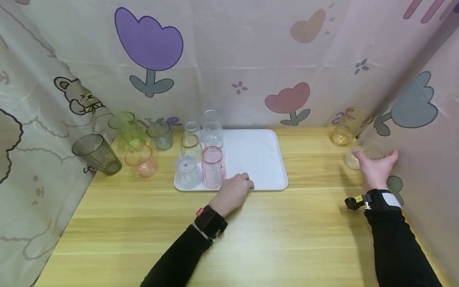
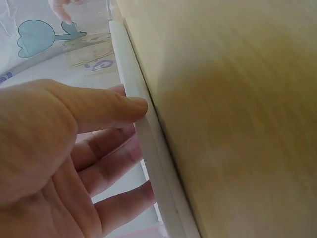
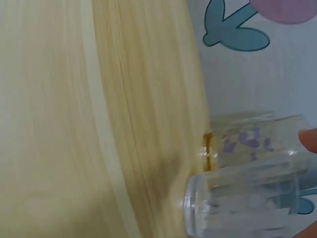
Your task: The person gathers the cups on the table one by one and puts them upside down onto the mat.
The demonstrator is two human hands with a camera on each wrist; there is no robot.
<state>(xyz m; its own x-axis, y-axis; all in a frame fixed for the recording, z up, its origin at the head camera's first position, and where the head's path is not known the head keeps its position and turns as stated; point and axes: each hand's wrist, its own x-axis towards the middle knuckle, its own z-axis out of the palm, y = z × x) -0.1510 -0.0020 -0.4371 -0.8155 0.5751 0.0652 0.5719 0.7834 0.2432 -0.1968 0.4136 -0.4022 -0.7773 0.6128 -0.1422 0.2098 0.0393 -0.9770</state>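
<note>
My left hand (image 1: 233,193) pinches the front rim of a white tray (image 1: 256,159); the left wrist view shows the thumb outside the rim and fingers on its inner side. At the table's right end, my right hand (image 1: 376,169) is at a clear drinking glass (image 1: 353,161), thumb and fingers spread on either side near its mouth. In the right wrist view only two fingertips (image 3: 308,140) show, the upper one apart from the clear glass (image 3: 237,203). Just behind it stands an amber-based glass (image 1: 342,135).
Several glasses stand on the tray's left half, including a pink one (image 1: 213,169) and a faceted clear one (image 1: 188,173). Left of the tray are a grey glass (image 1: 98,155), a green one (image 1: 127,129), a pinkish one (image 1: 143,161) and a bluish one (image 1: 161,135). Printed curtains (image 1: 233,48) border the table.
</note>
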